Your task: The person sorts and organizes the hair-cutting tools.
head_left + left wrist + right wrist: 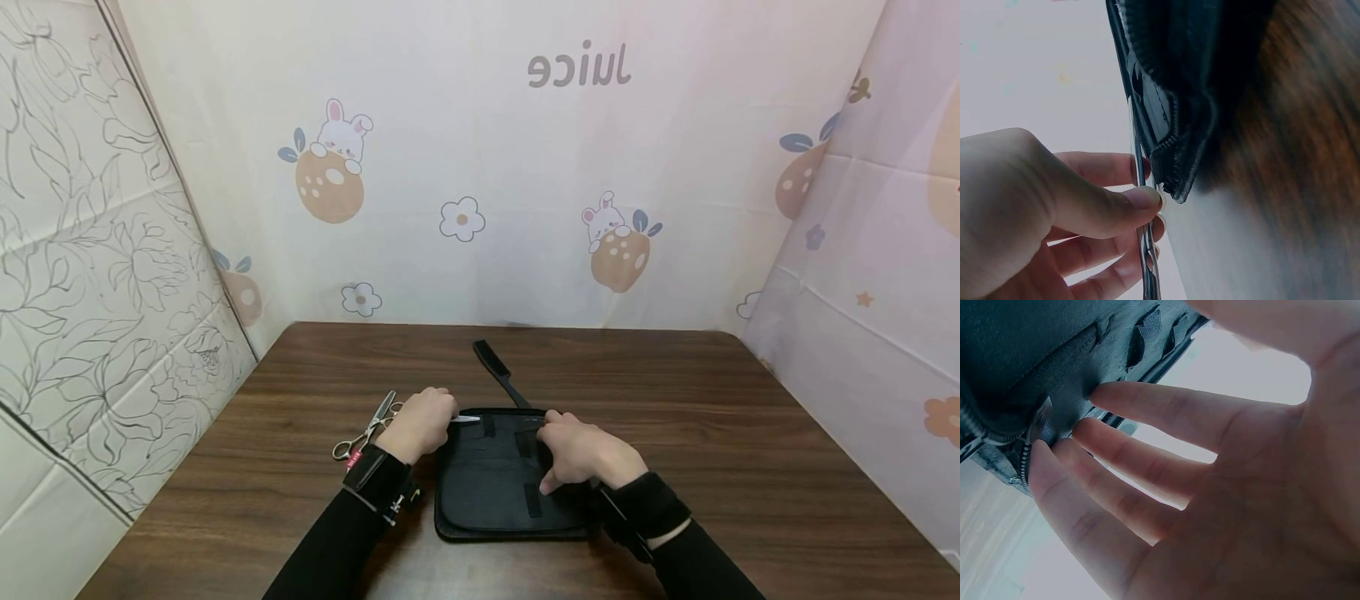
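A black zip case (487,500) lies on the table in front of me, with strap loops on its inner face. My left hand (423,423) is at the case's upper left corner. In the left wrist view its thumb and fingers pinch silver scissors (1142,237), whose blade (468,418) lies over the case's top edge. My right hand (588,450) is at the case's upper right. Its extended fingertips (1107,394) touch the inner face near the zip, and nothing is held between them.
Thinning scissors (369,435) with a red tag (354,458) lie on the table left of the case. Behind the case is a black comb (491,360), its handle end reaching the case's top edge. Printed curtains (465,275) stand behind the brown table (675,392).
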The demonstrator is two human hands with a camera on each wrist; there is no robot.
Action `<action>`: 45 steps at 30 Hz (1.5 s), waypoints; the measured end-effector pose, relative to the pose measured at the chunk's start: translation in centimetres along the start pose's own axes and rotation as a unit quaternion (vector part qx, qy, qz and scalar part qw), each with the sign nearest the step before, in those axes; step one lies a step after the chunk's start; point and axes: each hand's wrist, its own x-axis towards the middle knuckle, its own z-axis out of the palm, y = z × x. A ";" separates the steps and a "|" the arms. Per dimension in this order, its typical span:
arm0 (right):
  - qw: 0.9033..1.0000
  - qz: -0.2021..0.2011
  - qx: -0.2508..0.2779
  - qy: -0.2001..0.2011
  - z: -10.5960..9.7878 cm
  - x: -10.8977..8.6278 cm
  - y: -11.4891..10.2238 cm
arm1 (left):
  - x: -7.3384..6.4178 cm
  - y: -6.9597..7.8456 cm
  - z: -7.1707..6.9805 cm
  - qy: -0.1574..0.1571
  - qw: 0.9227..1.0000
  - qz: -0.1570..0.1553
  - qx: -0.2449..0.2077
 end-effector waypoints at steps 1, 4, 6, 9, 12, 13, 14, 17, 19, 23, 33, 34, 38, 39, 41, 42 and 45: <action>1.000 -0.001 0.000 0.000 0.0 0.0 0.0 | 0.0 0.0 0.0 0.001 1.000 0.001 0.000; 1.000 0.001 0.000 0.000 0.0 0.0 0.0 | 0.0 0.1 0.0 0.005 1.000 0.006 0.007; 1.000 0.000 -0.002 -0.001 0.0 0.0 0.0 | 0.0 0.2 0.0 0.004 1.000 0.009 0.013; 1.000 -0.002 -0.003 -0.001 0.0 0.0 0.0 | 0.0 0.4 0.1 0.003 1.000 0.013 0.024; 1.000 -0.002 -0.004 0.000 -0.1 0.0 0.0 | 0.1 0.4 0.3 0.003 0.999 0.013 0.029; 1.000 -0.002 -0.004 0.000 -0.1 0.0 0.0 | 0.1 0.4 0.3 0.004 0.999 0.013 0.030; 1.000 -0.003 -0.004 0.000 -0.1 0.0 0.0 | 0.1 0.4 0.4 0.003 0.999 0.011 0.030; 1.000 -0.003 -0.003 -0.001 -0.1 0.0 0.0 | 0.1 0.4 0.4 0.001 1.000 0.009 0.026; 1.000 -0.003 -0.002 -0.002 0.0 0.0 0.0 | 0.1 0.5 0.4 -0.003 1.000 0.008 0.025; 1.000 -0.003 -0.003 -0.002 0.0 0.0 0.0 | 0.1 0.6 0.4 -0.005 1.000 0.008 0.024; 1.000 -0.003 -0.009 0.002 0.1 0.0 -0.1 | 0.1 0.8 0.5 0.008 0.999 0.018 0.039; 1.000 -0.003 -0.009 0.002 0.1 0.0 -0.1 | 0.1 0.9 0.5 0.007 0.999 0.017 0.040; 1.000 -0.002 -0.009 0.003 0.1 0.0 -0.1 | 0.2 0.9 0.6 0.002 0.999 0.014 0.038; 1.000 -0.002 -0.010 0.003 0.1 0.0 0.0 | 0.2 0.9 0.7 0.004 0.999 0.016 0.037; 1.000 -0.001 -0.010 0.004 0.1 0.1 0.0 | 0.2 0.9 0.7 0.007 0.999 0.019 0.038; 1.000 -0.002 -0.011 0.004 0.1 0.1 0.0 | 0.1 0.9 0.8 0.007 0.999 0.020 0.038; 1.000 -0.002 -0.012 0.005 0.2 0.1 -0.1 | 0.1 0.9 0.8 0.014 0.999 0.025 0.040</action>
